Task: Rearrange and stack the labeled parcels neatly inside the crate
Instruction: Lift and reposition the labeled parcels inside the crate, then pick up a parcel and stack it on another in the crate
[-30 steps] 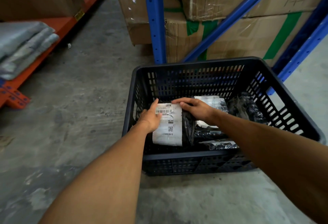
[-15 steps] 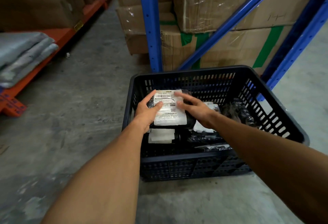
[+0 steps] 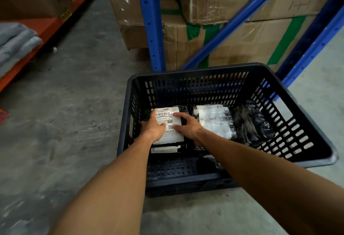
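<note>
My left grip [image 3: 152,129] curls round the left edge of the labelled packet [image 3: 176,138], and my right grip [image 3: 188,126] pinches its right side. The packet lies at the left inside the black crate [image 3: 195,70].

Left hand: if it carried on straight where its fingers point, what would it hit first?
Probably the far slatted wall of the basket. The left hand grips the labelled packet, fingers aimed that way; nothing else shows between, though depth is unclear.
</note>
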